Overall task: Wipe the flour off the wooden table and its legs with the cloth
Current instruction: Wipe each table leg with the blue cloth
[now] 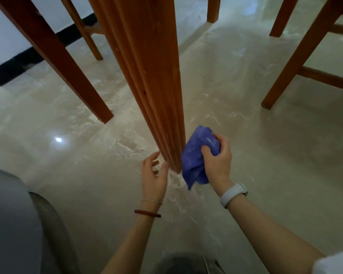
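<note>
Right hand (pixel 216 163) is gripping the bunched blue cloth (pixel 196 157), pressing it against the right face of the fluted wooden table leg (pixel 147 76) near its foot. Left hand (pixel 153 175) is hovering spread and empty just left of the leg's base; we can't tell if the fingertips are touching it. We're seeing white flour smears lying on the glossy tile floor (pixel 246 119) around the foot. Chair legs (pixel 63 66) are standing far left and far right.
</note>
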Motion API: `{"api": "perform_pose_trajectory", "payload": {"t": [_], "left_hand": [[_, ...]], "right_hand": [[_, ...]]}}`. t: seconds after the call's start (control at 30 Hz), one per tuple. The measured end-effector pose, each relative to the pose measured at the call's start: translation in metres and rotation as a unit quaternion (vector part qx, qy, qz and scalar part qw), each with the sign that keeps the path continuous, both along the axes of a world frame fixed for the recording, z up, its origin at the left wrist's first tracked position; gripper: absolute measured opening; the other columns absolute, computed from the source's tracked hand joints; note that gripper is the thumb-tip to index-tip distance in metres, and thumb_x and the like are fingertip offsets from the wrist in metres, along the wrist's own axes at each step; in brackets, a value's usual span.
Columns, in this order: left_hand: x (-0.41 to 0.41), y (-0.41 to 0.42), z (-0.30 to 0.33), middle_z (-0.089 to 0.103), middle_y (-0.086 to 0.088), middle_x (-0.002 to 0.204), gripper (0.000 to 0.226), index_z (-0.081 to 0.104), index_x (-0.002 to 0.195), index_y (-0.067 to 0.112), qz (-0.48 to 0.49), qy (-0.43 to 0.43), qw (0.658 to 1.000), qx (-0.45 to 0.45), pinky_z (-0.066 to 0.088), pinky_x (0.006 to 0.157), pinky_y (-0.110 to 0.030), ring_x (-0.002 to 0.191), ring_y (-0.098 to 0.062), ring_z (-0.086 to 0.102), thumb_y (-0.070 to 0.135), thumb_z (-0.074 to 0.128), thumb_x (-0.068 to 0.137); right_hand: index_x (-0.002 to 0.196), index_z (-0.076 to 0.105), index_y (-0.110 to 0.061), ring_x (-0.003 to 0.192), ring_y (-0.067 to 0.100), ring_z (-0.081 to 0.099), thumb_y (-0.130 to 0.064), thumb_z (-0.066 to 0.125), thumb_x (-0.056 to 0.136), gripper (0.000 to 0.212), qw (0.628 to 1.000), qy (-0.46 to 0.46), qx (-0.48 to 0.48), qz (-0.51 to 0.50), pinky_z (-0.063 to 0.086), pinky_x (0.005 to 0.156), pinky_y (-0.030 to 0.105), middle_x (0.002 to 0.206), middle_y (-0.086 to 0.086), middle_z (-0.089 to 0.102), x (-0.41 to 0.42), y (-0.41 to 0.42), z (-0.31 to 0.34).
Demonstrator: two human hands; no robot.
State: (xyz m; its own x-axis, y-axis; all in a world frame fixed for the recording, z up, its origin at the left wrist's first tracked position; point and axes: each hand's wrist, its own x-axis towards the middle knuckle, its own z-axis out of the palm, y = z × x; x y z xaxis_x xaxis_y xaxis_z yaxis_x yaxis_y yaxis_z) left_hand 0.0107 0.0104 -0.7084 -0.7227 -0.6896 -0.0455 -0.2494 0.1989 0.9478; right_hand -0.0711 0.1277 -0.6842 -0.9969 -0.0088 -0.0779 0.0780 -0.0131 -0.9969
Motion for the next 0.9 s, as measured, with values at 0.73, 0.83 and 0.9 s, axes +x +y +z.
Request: {"api": "perform_pose_trajectory", "payload": {"t": [0.73,0.83,0.9], "left_hand": [[-0.035,0.072,0.158,0.052,-0.008,0.125,0.031,0.052,0.121,0.011,0.136,-0.175,0.956,-0.192,0.041,0.086,-0.023,0.106,-0.019,0.054,0.021,0.049,0.092],[-0.046,0.093,0.197,0.047,-0.005,0.126,0.031,0.049,0.12,0.015,0.23,-0.09,0.942,-0.228,0.041,0.085,-0.022,0.1,-0.011,0.049,0.022,0.051,0.09],[-0.054,0.098,0.22,0.043,-0.005,0.127,0.034,0.045,0.122,0.015,0.268,-0.035,0.933,-0.237,0.045,0.086,-0.025,0.101,-0.009,0.046,0.022,0.053,0.089]], "right_hand": [[0.111,0.054,-0.022,0.085,0.018,0.058,-0.01,0.053,0.088,0.026,0.956,-0.044,0.048,0.286,0.046,0.073,0.032,0.09,-0.005,0.06,-0.11,0.053,0.114],[0.121,0.052,-0.015,0.095,0.018,0.057,-0.01,0.052,0.09,0.032,0.948,-0.032,0.018,0.315,0.045,0.074,0.026,0.103,-0.001,0.058,-0.115,0.064,0.145],[0.123,0.049,-0.016,0.094,0.012,0.054,-0.013,0.052,0.091,0.032,0.946,-0.005,0.009,0.325,0.043,0.069,0.016,0.106,-0.004,0.056,-0.118,0.066,0.165]]}}
